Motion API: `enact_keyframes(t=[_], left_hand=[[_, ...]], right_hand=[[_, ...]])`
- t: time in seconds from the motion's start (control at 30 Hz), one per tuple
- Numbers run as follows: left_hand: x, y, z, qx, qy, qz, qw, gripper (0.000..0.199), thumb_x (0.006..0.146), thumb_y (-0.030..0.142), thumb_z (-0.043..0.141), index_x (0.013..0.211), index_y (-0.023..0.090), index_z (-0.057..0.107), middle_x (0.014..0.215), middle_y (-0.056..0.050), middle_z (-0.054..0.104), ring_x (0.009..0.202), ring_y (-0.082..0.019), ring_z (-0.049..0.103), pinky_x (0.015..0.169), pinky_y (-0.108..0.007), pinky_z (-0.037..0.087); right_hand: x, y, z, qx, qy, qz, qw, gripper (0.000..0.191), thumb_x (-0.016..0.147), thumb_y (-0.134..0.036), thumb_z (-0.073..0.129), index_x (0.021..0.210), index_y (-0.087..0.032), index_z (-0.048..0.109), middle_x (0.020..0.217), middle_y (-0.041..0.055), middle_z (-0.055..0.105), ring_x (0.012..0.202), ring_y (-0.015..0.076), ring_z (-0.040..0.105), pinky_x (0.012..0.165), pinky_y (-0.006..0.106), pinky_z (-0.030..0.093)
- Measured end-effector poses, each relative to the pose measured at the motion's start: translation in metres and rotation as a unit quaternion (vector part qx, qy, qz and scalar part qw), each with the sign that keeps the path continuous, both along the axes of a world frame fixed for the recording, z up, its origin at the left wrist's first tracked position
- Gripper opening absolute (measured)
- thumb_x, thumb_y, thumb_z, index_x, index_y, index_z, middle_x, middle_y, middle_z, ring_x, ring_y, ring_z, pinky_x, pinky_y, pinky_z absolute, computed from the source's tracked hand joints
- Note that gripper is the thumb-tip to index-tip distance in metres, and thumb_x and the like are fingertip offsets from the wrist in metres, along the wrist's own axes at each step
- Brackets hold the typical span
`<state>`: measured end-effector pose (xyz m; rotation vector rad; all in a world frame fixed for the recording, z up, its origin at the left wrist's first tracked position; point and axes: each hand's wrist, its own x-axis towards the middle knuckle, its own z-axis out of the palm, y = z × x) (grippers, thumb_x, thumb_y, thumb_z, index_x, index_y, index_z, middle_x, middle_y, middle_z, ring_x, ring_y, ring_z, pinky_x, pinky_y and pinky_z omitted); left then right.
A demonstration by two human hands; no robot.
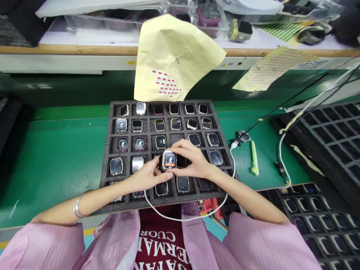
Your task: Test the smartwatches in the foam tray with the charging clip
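Presently, your left fingers point(163, 177) and right fingers point(182, 151) clamp the lit watch point(170, 159) between them, above the foam tray point(135, 203); a loosened pinch could drop it there; the white cable point(180, 218), looping nearer you than the fingers, could snag.

held watch point(170, 159): glossy glass-like screen, smooth case | tray point(127, 203): rough matt foam, counter's near edge | counter point(70, 146): smooth, slight sheen | bracelet point(77, 206): shiny metal | sleeve point(264, 240): matt ribbed cloth | yellow sheet point(174, 48): creased paper, above counter's far edge | shelf edge point(98, 49): smooth wood
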<state>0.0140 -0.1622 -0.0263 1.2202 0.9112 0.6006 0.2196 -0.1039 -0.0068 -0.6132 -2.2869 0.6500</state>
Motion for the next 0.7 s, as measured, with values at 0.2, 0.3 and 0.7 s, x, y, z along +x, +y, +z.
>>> enact_keyframes(t=[0.2,0.3,0.7], left_hand=[[0.003,-0.002,-0.006,-0.034,-0.019,-0.005,0.999,0.044,0.084,0.043,0.062,0.117,0.017,0.049,0.102,-0.006,0.062,0.078,-0.014,0.059,0.064,-0.023,0.049],[0.003,-0.003,-0.009,-0.028,-0.015,0.001,0.999,0.044,0.084,0.043,0.062,0.117,0.017,0.050,0.103,-0.007,0.064,0.079,-0.015,0.060,0.063,-0.023,0.049],[0.044,0.011,0.035,-0.105,0.036,-0.045,0.993,0.025,0.074,0.028,0.066,0.088,0.013,0.051,0.087,-0.005,0.064,0.041,-0.002,0.040,0.033,-0.015,0.029]], right_hand=[[0.029,0.037,0.005,0.032,-0.175,-0.091,0.980,0.040,0.081,-0.034,0.071,0.114,-0.014,0.062,0.102,0.0114,0.056,0.093,0.0269,0.054,0.081,0.043,0.046],[0.046,0.041,0.017,0.051,-0.278,-0.069,0.957,0.044,0.087,-0.035,0.066,0.124,-0.014,0.057,0.110,0.0139,0.054,0.097,0.0281,0.053,0.081,0.043,0.045],[0.078,0.058,0.014,0.007,-0.345,-0.086,0.935,0.044,0.071,-0.024,0.080,0.111,-0.013,0.065,0.104,0.0133,0.054,0.094,0.0309,0.056,0.081,0.045,0.048]])
